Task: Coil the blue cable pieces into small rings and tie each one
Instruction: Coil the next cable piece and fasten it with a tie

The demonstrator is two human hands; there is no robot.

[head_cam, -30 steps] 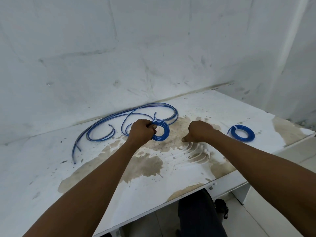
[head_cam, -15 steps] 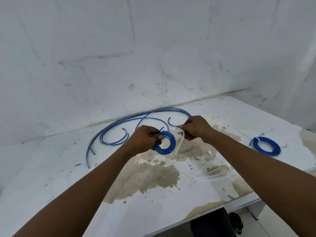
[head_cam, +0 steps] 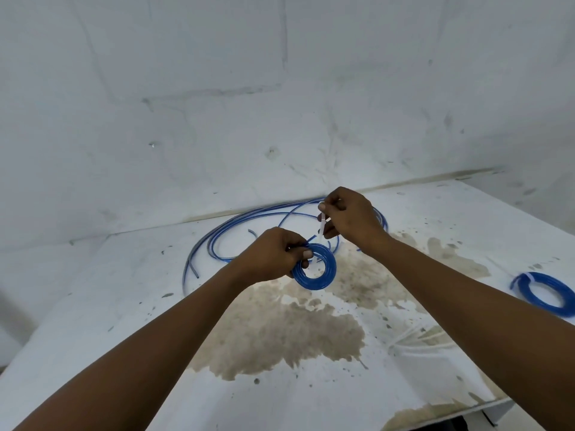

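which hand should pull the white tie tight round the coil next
Probably the right hand: it already pinches the white tie above the blue coil, while the left hand grips the coil.

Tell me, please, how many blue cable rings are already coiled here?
2. One ring is held by the left hand above the table; the other ring lies at the table's right edge, partly cut off by the frame.

Small blue coil point(head_cam: 314, 270) held above table; tied coil point(head_cam: 545, 293) flat at right; loose cable point(head_cam: 249, 217) behind.
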